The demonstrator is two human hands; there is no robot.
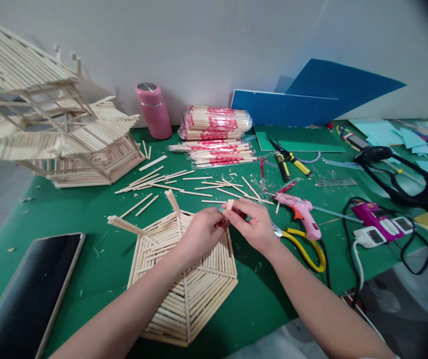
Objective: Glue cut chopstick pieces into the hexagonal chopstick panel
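Both hands meet over the far right edge of a many-sided platform of wooden sticks [210,299]. My left hand [203,230] is closed, fingers pinched at the lower part of a short bundle of wooden sticks [230,204]. On the same bundle, the thumb and fingers of my right hand [252,222] are closed from the other side. Only the bundle's top ends show; the rest is hidden by my fingers. Two stick posts, one on the left [127,225] and one at the back [172,202], rise from the platform, leaning outward.
Loose sticks [176,174] and wrapped chopstick packs [216,122] lie behind. Right are a pink glue gun [298,209], yellow-handled scissors [307,247], pliers [291,162] and a power strip [378,219]. Left stand a stick pagoda [60,134], pink flask [154,112] and a tablet [30,294].
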